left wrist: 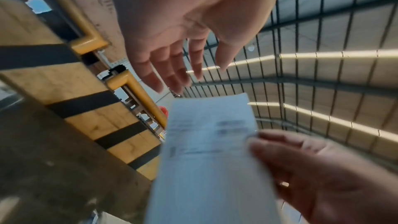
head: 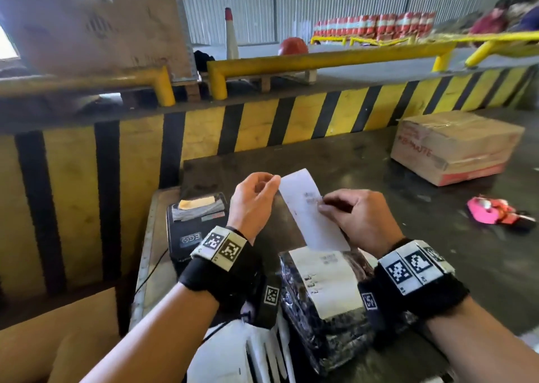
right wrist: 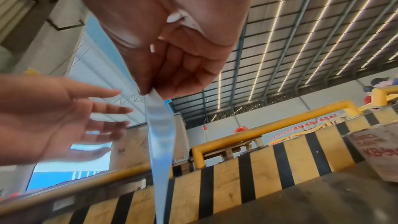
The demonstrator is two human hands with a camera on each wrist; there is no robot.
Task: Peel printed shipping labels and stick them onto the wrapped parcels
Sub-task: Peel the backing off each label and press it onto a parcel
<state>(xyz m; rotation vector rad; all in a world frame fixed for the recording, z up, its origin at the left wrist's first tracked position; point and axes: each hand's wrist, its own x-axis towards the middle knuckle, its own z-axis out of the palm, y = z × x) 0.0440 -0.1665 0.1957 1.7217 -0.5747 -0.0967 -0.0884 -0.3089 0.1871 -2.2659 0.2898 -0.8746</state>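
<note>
Label point(head: 309, 207) pinched at its right edge by right hand point(head: 354, 216), left hand point(head: 253, 199) spread beside its left edge, above parcel point(head: 326, 304).

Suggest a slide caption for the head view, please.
Right hand pinches a shipping label above a wrapped parcel; left hand open beside it.

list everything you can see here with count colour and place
shipping label: one, white, held up over the table
wrapped parcel: one, black, near table edge, already bearing a white label
label printer: one, black, left of the parcel
cardboard box: one, brown with red print, far right of the table
pink item: one, pink and red, on the table right; too blurred to identify
table: one, dark grey
barrier: one, yellow and black stripes, behind the table
helmet: one, red, beyond the barrier
left hand: open, fingers beside the label's top edge
right hand: pinching the label's right edge
</note>
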